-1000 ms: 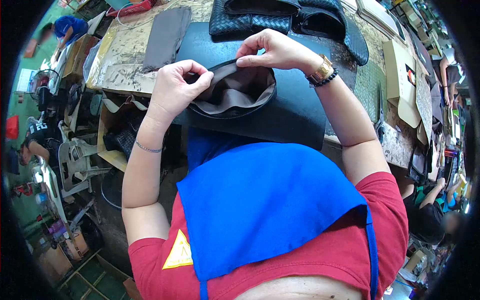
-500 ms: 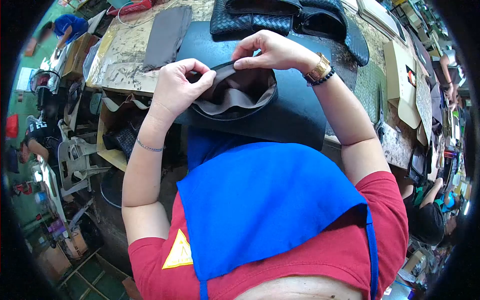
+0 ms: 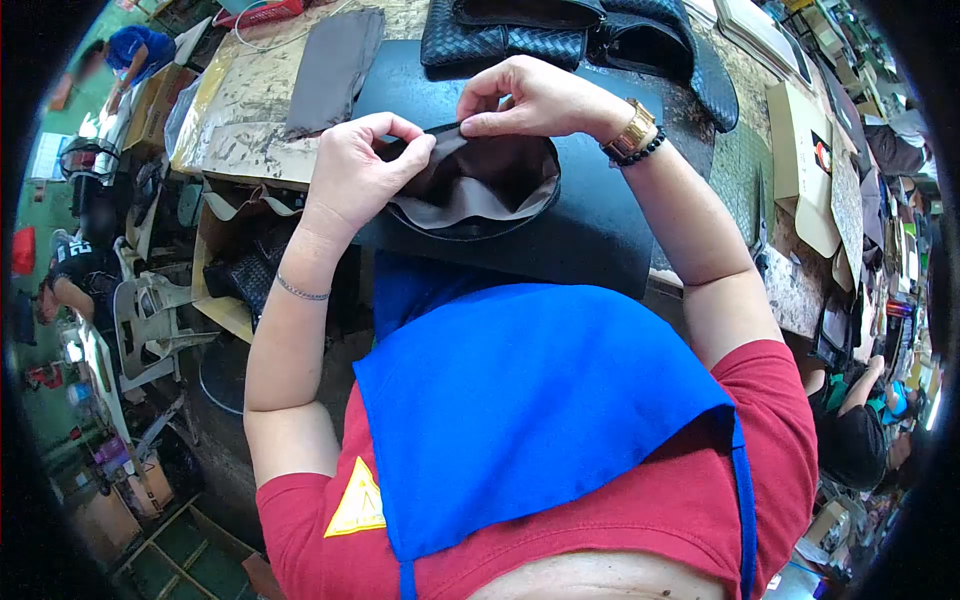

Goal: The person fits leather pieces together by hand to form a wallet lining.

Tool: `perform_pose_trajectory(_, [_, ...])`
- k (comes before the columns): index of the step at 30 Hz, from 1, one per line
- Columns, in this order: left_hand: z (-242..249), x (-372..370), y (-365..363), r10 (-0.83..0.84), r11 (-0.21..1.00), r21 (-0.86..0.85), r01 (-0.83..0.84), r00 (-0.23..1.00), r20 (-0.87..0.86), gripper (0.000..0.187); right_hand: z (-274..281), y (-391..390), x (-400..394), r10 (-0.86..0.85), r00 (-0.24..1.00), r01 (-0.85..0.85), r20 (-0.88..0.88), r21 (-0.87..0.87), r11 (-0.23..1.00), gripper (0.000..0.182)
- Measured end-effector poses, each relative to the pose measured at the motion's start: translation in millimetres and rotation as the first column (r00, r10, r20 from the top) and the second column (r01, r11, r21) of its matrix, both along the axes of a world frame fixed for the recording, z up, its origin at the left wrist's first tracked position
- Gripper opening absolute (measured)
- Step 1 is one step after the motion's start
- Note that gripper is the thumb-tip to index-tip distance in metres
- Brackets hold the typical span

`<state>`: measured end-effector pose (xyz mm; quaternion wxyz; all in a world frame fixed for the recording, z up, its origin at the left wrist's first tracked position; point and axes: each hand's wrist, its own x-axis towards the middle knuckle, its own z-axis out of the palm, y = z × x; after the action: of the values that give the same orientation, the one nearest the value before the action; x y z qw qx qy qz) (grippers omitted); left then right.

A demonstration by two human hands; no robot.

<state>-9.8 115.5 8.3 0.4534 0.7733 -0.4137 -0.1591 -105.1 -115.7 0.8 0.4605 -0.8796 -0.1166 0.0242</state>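
A black pouch (image 3: 478,200) with a grey-brown lining lies on a dark board (image 3: 600,225), its mouth open and facing up. My left hand (image 3: 362,165) pinches the far rim of the pouch between thumb and fingertips, at the rim's left part. Close beside it on the right, my right hand (image 3: 530,100) pinches the same rim with thumb and index finger. The pouch's outer side and base are mostly hidden below the rim.
Black woven bags (image 3: 500,45) lie beyond the board. A folded grey cloth (image 3: 335,70) is at the back left, and a cardboard piece (image 3: 800,170) on the right. Below the table's left edge stands an open box (image 3: 228,312). Other people are at both sides.
My right hand has shifted slightly left along the rim. The pouch's mouth looks a little wider, its right edge slightly further right. My left hand has barely moved.
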Motion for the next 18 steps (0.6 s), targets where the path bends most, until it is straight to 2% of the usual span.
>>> perform_pose_trajectory(4, [-0.7,-0.8,-0.6,0.009,1.0,0.011,-0.009,1.0,0.004,0.016,-7.7,2.7,4.4,0.015,0.999,-0.014,0.039,-0.002,1.0,0.029])
perform_pose_trajectory(10, [-0.7,-1.3,-0.5,0.009,1.0,-0.005,-0.009,0.999,-0.045,0.017,-7.3,4.9,4.5,0.018,0.998,-0.02,0.056,0.04,0.999,0.026])
perform_pose_trajectory(13, [-2.4,-0.4,-1.3,-0.002,1.0,0.0,0.002,0.999,-0.038,0.018,-8.3,2.3,4.0,0.017,1.0,-0.019,0.026,0.05,0.999,0.028])
perform_pose_trajectory(16, [-4.4,-0.2,-2.7,-0.029,1.0,0.004,0.029,1.0,0.0,0.018,-3.6,5.6,4.9,0.043,0.998,-0.045,-0.042,-0.031,0.999,0.028])
perform_pose_trajectory(18, [-2.5,-0.6,-2.8,-0.044,0.998,0.033,0.044,0.999,-0.01,0.017,-3.4,7.2,5.9,0.056,0.998,-0.056,-0.016,-0.009,0.998,0.027])
